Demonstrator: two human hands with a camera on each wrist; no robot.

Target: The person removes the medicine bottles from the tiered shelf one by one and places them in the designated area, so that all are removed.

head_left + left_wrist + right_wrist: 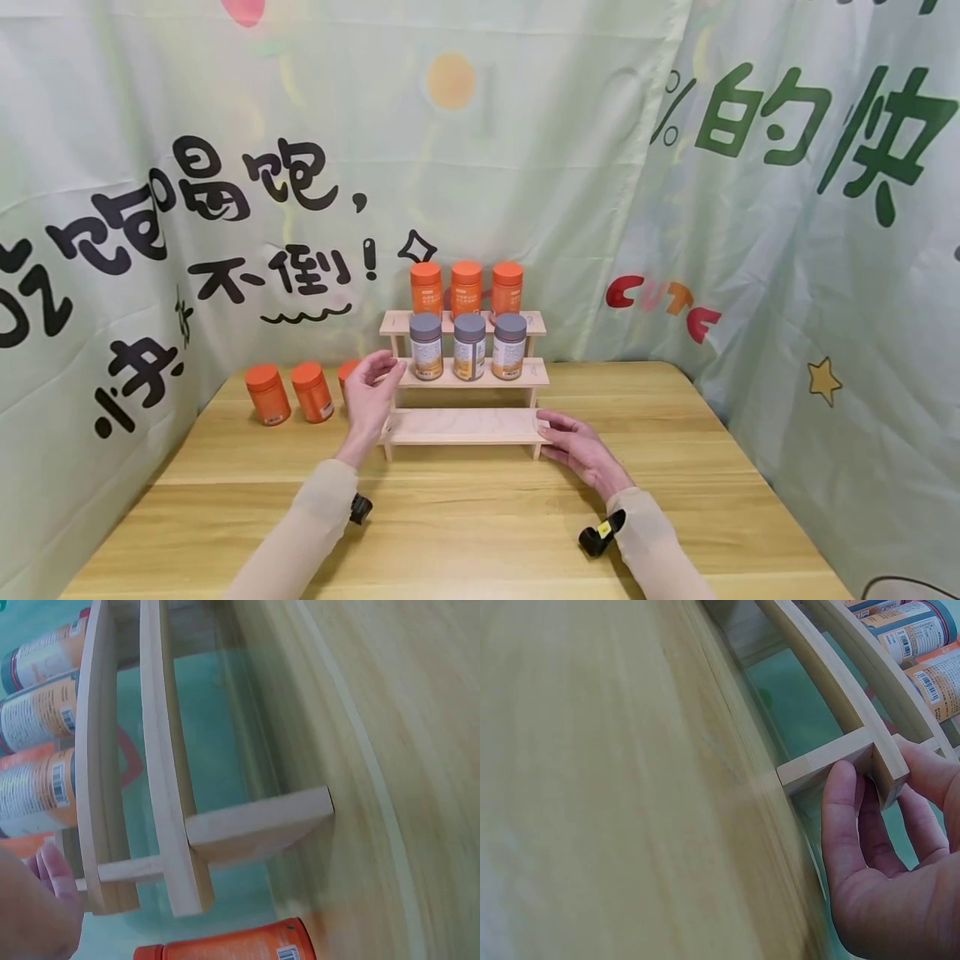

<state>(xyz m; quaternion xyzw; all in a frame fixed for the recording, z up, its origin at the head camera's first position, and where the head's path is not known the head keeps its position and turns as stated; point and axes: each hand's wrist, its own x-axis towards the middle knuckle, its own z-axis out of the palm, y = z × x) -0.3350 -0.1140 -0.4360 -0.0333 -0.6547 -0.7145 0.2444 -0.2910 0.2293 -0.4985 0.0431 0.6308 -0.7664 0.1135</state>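
Observation:
A three-tier wooden display rack (pixel 461 425) stands on the table. Three orange jars (pixel 467 287) line its top tier, and three grey-lidded jars (pixel 470 348) stand along the middle one. The lowest tier is bare. My right hand (pixel 581 450) grips the right end of that lowest board, thumb above and fingers bent underneath beside the leg (pixel 821 761). At the left end of the middle tier is my left hand (pixel 371 396), its fingers loosely bent close to the board's end. The left wrist view shows only part of this hand (pixel 37 900), beside the rack's post.
Left of the rack, orange jars stand on the wooden table (pixel 465 533): one at the far left (pixel 267 394), another beside it (pixel 312 392), and a third (pixel 347 375) partly behind my left hand. A printed curtain (pixel 525 167) hangs behind and along the sides.

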